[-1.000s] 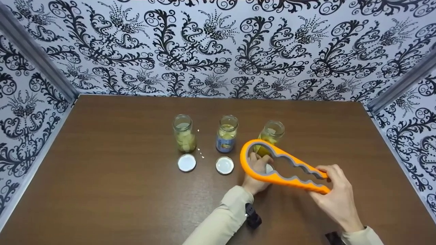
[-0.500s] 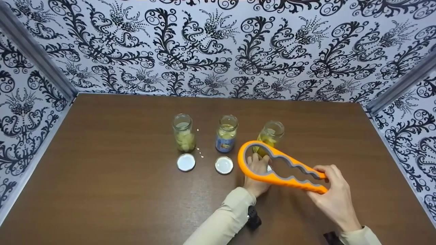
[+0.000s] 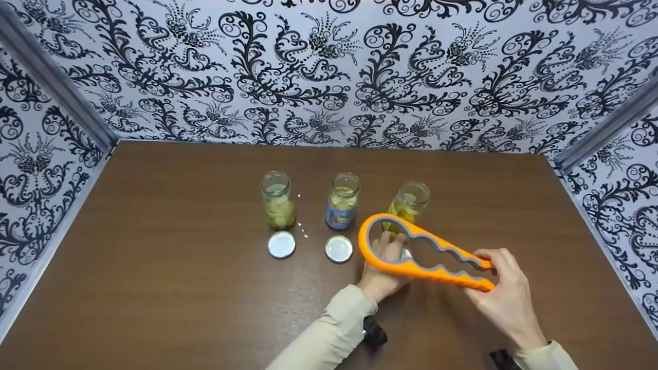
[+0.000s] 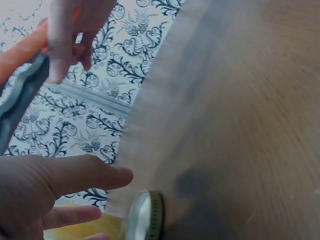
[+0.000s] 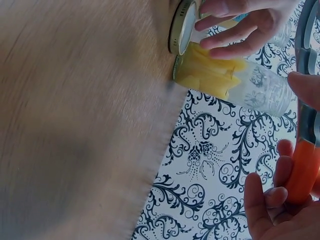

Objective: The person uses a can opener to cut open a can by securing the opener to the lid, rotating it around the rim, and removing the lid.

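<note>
My right hand [image 3: 506, 298] grips an orange jar opener [image 3: 455, 279] by its two handle ends. The opener's grey wavy inner edges face each other, and its rounded end hangs over my left hand [image 3: 378, 282]. In the left wrist view the left hand's fingers [image 4: 90, 175] are extended beside an upturned lid [image 4: 145, 217] on the table, with a gap between thumb and lid. Just behind stands an uncapped glass jar [image 3: 417, 198] with yellow pieces in the bottom; the opener and left hand partly cover it. The right wrist view shows the left fingers close to this jar [image 5: 210, 75].
Two more uncapped jars stand to the left: one with a blue label [image 3: 339, 217], one with pale green contents [image 3: 280, 211]. An upturned lid [image 3: 339, 249] lies before the former, another lid [image 3: 281, 244] before the latter. White crumbs [image 3: 303, 231] lie between them. Patterned walls [image 3: 329, 77] enclose the table.
My left hand and forearm have shifted slightly left. The jar opener has moved a little left in the right hand's grip. Jars and the two left lids stay put.
</note>
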Available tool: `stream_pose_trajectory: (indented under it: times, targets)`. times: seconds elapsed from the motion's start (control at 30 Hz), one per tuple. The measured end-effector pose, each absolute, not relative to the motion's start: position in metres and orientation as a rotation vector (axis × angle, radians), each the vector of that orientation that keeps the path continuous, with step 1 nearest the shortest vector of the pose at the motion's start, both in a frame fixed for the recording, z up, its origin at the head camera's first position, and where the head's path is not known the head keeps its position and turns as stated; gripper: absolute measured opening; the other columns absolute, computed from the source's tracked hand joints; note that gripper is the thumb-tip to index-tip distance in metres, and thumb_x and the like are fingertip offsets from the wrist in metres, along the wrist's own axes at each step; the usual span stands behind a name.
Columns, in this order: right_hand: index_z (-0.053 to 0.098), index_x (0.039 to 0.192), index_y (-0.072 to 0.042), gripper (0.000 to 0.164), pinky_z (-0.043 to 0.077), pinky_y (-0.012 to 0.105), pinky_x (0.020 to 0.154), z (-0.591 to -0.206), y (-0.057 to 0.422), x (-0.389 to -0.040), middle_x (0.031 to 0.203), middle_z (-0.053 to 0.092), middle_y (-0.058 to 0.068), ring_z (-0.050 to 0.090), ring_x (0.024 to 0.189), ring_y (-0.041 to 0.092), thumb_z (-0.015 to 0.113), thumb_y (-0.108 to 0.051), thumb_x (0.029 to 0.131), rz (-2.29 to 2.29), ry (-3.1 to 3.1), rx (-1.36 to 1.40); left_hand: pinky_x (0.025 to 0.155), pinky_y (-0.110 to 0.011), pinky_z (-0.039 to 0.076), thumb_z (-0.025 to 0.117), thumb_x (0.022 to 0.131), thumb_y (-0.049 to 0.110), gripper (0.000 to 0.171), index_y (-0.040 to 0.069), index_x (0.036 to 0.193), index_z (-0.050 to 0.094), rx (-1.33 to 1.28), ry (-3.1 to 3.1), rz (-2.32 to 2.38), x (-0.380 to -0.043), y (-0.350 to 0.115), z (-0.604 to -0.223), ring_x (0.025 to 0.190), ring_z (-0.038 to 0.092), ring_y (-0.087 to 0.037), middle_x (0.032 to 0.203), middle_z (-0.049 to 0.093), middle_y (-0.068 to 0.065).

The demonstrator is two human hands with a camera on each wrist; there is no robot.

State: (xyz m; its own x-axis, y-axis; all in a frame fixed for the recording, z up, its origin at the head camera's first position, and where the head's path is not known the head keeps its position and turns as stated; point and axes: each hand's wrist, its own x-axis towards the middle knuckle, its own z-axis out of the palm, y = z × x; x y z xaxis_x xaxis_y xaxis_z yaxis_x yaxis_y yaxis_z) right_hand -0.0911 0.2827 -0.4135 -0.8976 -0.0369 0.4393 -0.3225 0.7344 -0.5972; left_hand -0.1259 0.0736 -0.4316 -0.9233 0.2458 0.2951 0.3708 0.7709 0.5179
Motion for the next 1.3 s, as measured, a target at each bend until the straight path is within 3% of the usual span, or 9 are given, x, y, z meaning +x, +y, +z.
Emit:
stream_pose_trajectory:
  times: [0.27, 0.73, 0.9, 1.17, 1.3]
  targets:
    - [0.064, 0.097, 0.001, 0.052, 0.032, 0.022, 0.070, -0.410, 0.287, -0.092, 0.084, 0.053, 0.000, 0.043, 0.078, 0.008, 0.080, 0.016, 0.049, 0.936, -2.503, 0.331, 0.087, -0.032, 0.046, 0.080, 0.070, 0.023, 0.046, 0.006, 0.109, 0.064, -0.546, -2.745, -0.944, -0.125, 0.053, -0.424, 0.101, 0.057, -0.023, 0.108, 0.059, -0.008]
    - [0.066, 0.099, 0.002, 0.054, 0.033, 0.019, 0.072, -0.414, 0.292, -0.088, 0.087, 0.054, 0.000, 0.044, 0.080, 0.005, 0.080, 0.017, 0.049, 0.953, -2.522, 0.308, 0.084, -0.047, 0.046, 0.084, 0.064, 0.008, 0.053, 0.002, 0.112, 0.063, -0.516, -2.841, -1.200, -0.131, -0.008, -0.416, 0.097, 0.058, -0.037, 0.110, 0.060, -0.015]
    - [0.066, 0.097, 0.002, 0.056, 0.034, 0.015, 0.073, -0.420, 0.292, -0.086, 0.088, 0.054, 0.000, 0.043, 0.083, 0.004, 0.081, 0.017, 0.046, 0.920, -2.532, 0.376, 0.083, -0.050, 0.045, 0.083, 0.066, 0.005, 0.047, 0.002, 0.108, 0.063, -0.443, -2.812, -1.246, -0.128, -0.030, -0.413, 0.096, 0.059, -0.039, 0.111, 0.060, -0.017]
    - [0.065, 0.095, -0.002, 0.058, 0.035, 0.023, 0.073, -0.437, 0.278, -0.082, 0.089, 0.054, -0.001, 0.046, 0.084, 0.014, 0.082, 0.011, 0.040, 0.796, -2.564, 0.533, 0.086, -0.049, 0.045, 0.076, 0.075, 0.006, 0.039, 0.001, 0.111, 0.063, -0.381, -2.740, -1.276, -0.120, -0.051, -0.413, 0.100, 0.058, -0.038, 0.110, 0.061, -0.018]
    - [0.065, 0.092, -0.006, 0.056, 0.041, 0.027, 0.070, -0.445, 0.265, -0.077, 0.089, 0.052, -0.006, 0.048, 0.084, 0.016, 0.085, 0.005, 0.041, 0.718, -2.628, 0.577, 0.087, -0.048, 0.044, 0.075, 0.077, 0.007, 0.037, 0.000, 0.111, 0.063, -0.374, -2.733, -1.262, -0.117, -0.056, -0.417, 0.102, 0.058, -0.037, 0.109, 0.061, -0.018]
